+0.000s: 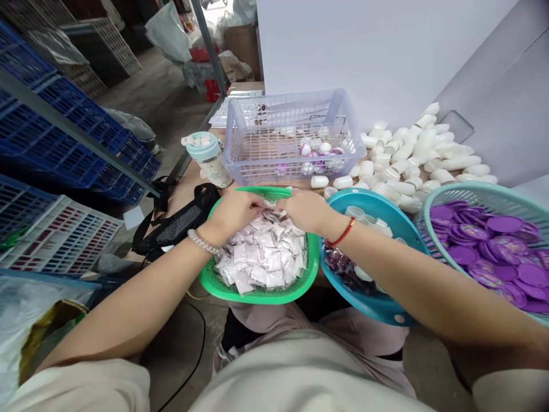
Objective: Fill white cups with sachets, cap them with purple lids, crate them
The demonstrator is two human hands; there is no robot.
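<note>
worktop (184,184) bore a green basket (261,297) of small packets (261,257); left hand (234,214) and right hand (306,212) lay at its far end, grip undeterminable (contact partly hidden). light, separate pinches seemed advisable.

We identify the supporting surface as a brown worktop (184,182). Toward its rear stands a lilac slatted crate (253,171). Left of the crate, we locate a printed tumbler with a light-blue lid (214,170); nearer the left edge lies a black mesh bag (175,230). Right of the crate, white plastic cylinders (403,153) form a loose pile. Along the near side, we note a green plastic basket (257,297), a teal basin (398,316) and a pale-teal slatted basket (484,191); their undersides are hidden.
</note>
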